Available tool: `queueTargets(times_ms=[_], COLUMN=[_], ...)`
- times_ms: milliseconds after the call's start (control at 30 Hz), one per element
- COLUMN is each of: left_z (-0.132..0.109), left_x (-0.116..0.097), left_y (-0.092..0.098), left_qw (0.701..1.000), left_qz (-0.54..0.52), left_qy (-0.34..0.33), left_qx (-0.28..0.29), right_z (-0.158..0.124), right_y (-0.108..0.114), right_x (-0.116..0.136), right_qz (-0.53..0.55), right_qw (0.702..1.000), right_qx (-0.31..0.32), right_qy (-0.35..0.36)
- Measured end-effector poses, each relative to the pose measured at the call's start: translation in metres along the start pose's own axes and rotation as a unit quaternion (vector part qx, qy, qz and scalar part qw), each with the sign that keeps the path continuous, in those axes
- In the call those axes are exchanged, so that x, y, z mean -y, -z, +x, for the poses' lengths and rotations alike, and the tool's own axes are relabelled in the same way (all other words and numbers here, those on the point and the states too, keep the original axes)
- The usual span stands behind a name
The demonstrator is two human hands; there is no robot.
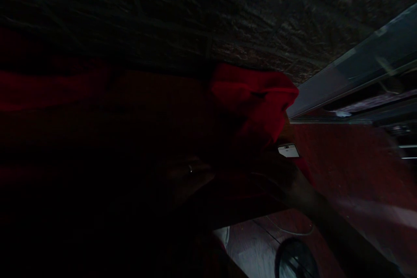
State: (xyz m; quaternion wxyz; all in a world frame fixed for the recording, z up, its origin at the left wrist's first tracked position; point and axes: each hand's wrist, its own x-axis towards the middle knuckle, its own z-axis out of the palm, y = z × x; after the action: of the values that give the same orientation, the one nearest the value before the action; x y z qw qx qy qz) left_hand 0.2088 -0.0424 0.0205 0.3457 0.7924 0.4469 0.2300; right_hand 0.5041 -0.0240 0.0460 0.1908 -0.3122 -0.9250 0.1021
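Note:
The scene is very dark. My left hand (pixel 190 176), with a ring on one finger, lies over the dim work surface; its fingertips are near a piece of red cloth (pixel 231 182). To the right, my right hand (pixel 283 178) reaches in and rests at the same cloth, its fingers lost in shadow. Whether either hand pinches the fabric cannot be made out. Beyond them a crumpled heap of red fabric (pixel 257 95) sits against the wall. A phone with a lit white screen (pixel 289 151) lies just past my right hand.
A rough brick wall (pixel 163 17) runs along the back. More red cloth (pixel 48 89) lies at the left. On the right is a doorway frame (pixel 339 67) with reddish floor (pixel 352 160). Below the table's front edge are a cable (pixel 289 231) and a dark round object (pixel 296 258).

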Motion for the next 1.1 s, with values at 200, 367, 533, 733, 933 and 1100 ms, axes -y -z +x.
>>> queueTargets(times_ms=[200,367,533,733,933,1100], left_z=[0.012,0.014,0.016,0.021,0.026,0.034], left_x=[0.004,0.008,0.006,0.002,-0.008,-0.015], left_y=[-0.003,-0.011,-0.017,-0.022,-0.011,0.005], left_qw=[0.999,0.993,0.991,0.995,0.999,0.994], left_qz=[0.011,0.027,0.039,0.036,0.021,0.015], left_qy=[-0.040,-0.117,-0.127,-0.086,0.022,0.079], left_qx=[0.023,-0.020,-0.033,-0.029,-0.012,0.072], right_z=[-0.004,-0.004,-0.006,-0.005,-0.002,0.004], right_y=[0.005,0.004,0.002,0.003,0.009,0.015], right_x=[-0.005,-0.007,-0.008,-0.007,-0.012,-0.020], right_qz=[0.022,0.084,0.071,0.051,0.112,0.166], right_qw=[0.998,0.994,0.996,0.993,0.982,0.967], right_qx=[0.035,0.033,0.010,0.033,0.058,0.119], right_qy=[-0.043,-0.067,-0.056,-0.096,-0.138,-0.152])
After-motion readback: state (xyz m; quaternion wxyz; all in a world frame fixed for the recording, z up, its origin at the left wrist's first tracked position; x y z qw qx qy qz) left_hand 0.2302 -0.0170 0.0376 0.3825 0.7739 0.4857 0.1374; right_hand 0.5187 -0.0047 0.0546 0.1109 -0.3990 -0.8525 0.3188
